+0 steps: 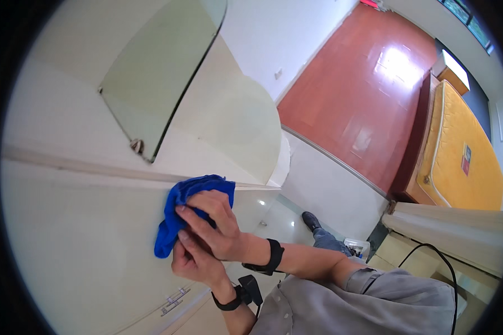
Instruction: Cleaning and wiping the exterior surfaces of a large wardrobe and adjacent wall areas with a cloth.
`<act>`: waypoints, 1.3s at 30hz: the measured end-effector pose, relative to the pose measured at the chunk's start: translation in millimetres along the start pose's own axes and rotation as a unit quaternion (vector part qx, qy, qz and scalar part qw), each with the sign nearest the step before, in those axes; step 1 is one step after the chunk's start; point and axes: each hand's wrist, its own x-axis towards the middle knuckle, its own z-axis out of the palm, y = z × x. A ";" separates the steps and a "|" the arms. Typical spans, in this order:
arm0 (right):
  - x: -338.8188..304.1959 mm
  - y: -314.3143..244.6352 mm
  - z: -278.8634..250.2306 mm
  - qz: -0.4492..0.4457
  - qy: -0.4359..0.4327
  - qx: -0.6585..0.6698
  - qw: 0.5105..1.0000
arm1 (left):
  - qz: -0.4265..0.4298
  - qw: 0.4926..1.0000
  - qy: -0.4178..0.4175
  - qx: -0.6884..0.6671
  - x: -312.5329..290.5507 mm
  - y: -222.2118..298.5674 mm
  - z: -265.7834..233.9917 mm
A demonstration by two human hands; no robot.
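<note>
A bunched blue cloth [176, 215] lies against a glossy pale panel [84, 223], just under the ledge that runs along its upper edge. My right hand [221, 226] grips the cloth from above, its fingers curled into the folds. Close below it, my left hand [198, 262] is closed with bent fingers at the cloth's lower edge, and its fingertips partly disappear beside the right hand. Dark straps circle both wrists, and a small black device sits on the left one.
Above the cloth, a glass shelf [167, 72] with a metal clip [137, 146] juts over a rounded pale shelf [235, 123]. Metal handles [175, 301] show low on the panel. A yellow mattress [464, 151], a reddish floor [352, 95] and a white container [357, 248] are to the right.
</note>
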 end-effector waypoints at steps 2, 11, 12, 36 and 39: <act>11.0 -3.8 0.9 0.011 0.011 0.009 1.000 | 0.008 1.000 0.019 0.003 -0.6 13.2 5.5; 0.7 6.4 -2.6 0.070 0.036 0.086 0.993 | 0.023 0.999 -0.014 0.028 -9.3 8.5 7.0; -7.3 12.1 -6.5 0.081 0.031 0.064 0.994 | 0.023 0.999 -0.019 0.031 -14.7 -1.7 11.5; -45.6 38.0 -25.5 0.214 -0.019 0.063 0.975 | -0.145 0.981 -0.087 -0.092 -28.1 -71.3 23.7; 29.3 -6.4 0.1 0.117 0.017 0.126 0.985 | -0.055 0.998 0.038 -0.021 5.5 -13.1 -11.1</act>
